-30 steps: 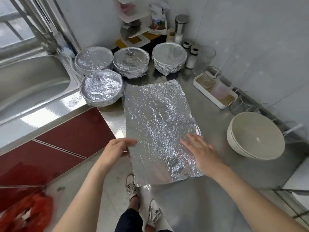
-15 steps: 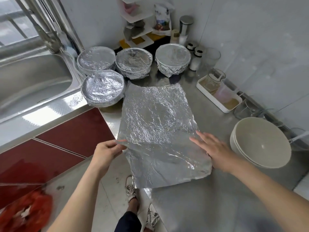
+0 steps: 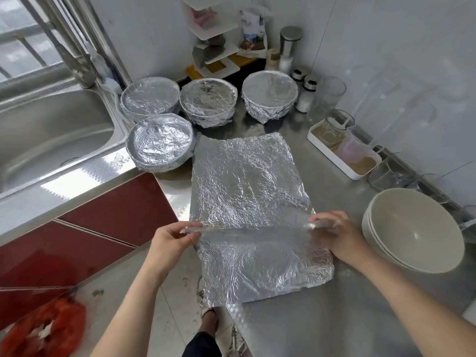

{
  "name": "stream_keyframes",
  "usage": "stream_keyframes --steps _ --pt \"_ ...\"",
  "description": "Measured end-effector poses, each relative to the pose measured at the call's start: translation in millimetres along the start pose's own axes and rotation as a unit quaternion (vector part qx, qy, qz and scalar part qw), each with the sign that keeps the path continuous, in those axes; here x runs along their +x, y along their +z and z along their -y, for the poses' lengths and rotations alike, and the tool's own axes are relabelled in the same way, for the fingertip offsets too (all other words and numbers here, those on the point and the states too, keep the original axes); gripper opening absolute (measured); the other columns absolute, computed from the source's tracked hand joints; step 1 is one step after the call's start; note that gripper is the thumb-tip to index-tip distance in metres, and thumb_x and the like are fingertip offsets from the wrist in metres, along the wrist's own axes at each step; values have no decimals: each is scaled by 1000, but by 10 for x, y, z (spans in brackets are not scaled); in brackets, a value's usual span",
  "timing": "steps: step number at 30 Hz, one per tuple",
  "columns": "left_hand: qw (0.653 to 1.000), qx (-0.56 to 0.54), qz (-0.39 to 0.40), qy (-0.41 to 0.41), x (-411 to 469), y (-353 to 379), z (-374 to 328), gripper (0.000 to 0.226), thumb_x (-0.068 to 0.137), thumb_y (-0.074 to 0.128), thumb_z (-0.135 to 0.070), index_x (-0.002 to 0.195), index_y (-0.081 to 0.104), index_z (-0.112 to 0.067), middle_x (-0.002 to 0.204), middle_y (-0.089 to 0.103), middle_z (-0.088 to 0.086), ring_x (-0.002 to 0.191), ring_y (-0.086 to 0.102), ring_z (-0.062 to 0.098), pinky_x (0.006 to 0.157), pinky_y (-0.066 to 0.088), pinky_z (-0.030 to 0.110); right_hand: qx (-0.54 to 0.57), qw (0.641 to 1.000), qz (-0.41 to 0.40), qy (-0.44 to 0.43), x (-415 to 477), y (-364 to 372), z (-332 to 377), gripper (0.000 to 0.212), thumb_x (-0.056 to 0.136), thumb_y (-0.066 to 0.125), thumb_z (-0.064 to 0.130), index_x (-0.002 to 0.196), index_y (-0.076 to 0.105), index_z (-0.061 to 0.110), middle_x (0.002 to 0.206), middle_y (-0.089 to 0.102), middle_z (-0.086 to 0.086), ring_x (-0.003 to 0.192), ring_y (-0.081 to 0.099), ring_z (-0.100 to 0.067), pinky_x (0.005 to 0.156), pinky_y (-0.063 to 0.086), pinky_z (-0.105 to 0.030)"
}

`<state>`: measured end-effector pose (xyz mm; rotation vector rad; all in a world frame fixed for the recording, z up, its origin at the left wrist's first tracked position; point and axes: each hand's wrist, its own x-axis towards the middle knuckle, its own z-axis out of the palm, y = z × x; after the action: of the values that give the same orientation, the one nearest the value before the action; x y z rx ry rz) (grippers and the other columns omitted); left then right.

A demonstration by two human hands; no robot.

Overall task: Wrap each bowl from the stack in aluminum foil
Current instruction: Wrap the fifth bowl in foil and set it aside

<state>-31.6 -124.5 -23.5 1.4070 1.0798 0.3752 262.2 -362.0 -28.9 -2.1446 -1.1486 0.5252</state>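
Flat on the steel worktop, in the middle of the frame: a big crinkly foil sheet. Near left corner hanging a little over the worktop edge. Across the sheet, below its middle, a raised fold from side to side.

At the left end of that fold, lower middle of the frame: the left hand. Pinches the foil edge between thumb and curled fingers. At the right end of the fold: the right hand. Grips the foil edge too, with fingers curled over it.

At the right edge of the frame, near the right hand: the stack of bare bowls. Pale, open side up, apart from the foil sheet.

At the top of the frame, behind the sheet: four bowls covered in foil. Three in a row: left wrapped bowl, middle wrapped bowl, right wrapped bowl. In front of the left one, the front wrapped bowl, just beside the far left corner of the sheet and near the sink at the upper left.

Upper right: a white tray with glass cups in it. Just beside the right wrapped bowl: two little shakers. Lower left, under the worktop: red cupboard doors.
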Motion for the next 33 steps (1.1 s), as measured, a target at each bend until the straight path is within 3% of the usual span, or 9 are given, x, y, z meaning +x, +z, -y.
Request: stream_keyframes --steps 2,4,8,11,13,19,22,25,33 --pt "999 44 6 -9 10 28 62 5 80 76 -1 85 74 0 64 67 -3 59 58 5 62 45 17 10 1000 4 8 21 11 0 12 84 70 42 79 73 31 89 71 12 88 66 -14 83 46 -28" --pt "997 70 16 -29 30 60 125 3 81 77 -7 78 76 -9 62 65 -5 58 56 4 64 43 20 7 998 9 64 30 34 -68 26 83 75 24 61 65 31 66 68 10 67 64 -10 65 43 -22" --pt "994 104 15 -41 91 147 160 25 85 75 -21 60 71 -24 51 47 -11 48 39 3 54 33 18 11 990 20 138 57 91 -181 20 85 73 21 72 71 7 66 67 -15 62 56 -17 62 45 -40" --pt "988 151 14 -40 131 173 170 49 83 76 -34 46 46 -19 46 29 -12 45 24 8 53 22 28 38 984 1 174 96 149 -182 18 87 71 23 73 72 11 51 56 5 55 44 -13 53 33 -29" --pt "985 167 11 -33 153 185 177 56 81 76 -39 46 37 -19 46 27 -11 46 22 10 55 21 29 26 982 -8 189 146 178 -168 18 88 69 27 76 72 14 51 58 5 52 45 -14 50 30 -24" --pt "981 180 25 -63 161 182 134 50 79 79 -37 38 53 -23 38 37 -11 38 27 7 44 25 22 -55 978 -12 199 286 215 -151 28 92 63 33 70 68 17 51 55 4 51 51 -16 52 35 -31" --pt "968 240 11 -69 183 200 90 42 84 75 -38 50 65 -16 35 43 -9 34 33 5 43 28 20 -77 976 -9 205 311 226 -138 30 94 60 35 67 61 21 51 52 6 51 49 -14 50 32 -29" --pt "947 314 2 -71 209 238 2 38 85 73 -41 60 72 -12 36 51 -8 31 42 0 38 28 13 -125 970 -4 207 347 242 -121 36 95 56 41 72 61 14 61 60 -2 60 55 -25 52 33 -34" --pt "896 440 -43 -42 202 238 19 43 83 71 -50 61 70 -13 53 63 -3 57 61 13 53 39 25 -180 957 -18 228 393 291 -76 49 93 51 54 64 49 15 61 56 -1 62 54 -27 54 35 -33"
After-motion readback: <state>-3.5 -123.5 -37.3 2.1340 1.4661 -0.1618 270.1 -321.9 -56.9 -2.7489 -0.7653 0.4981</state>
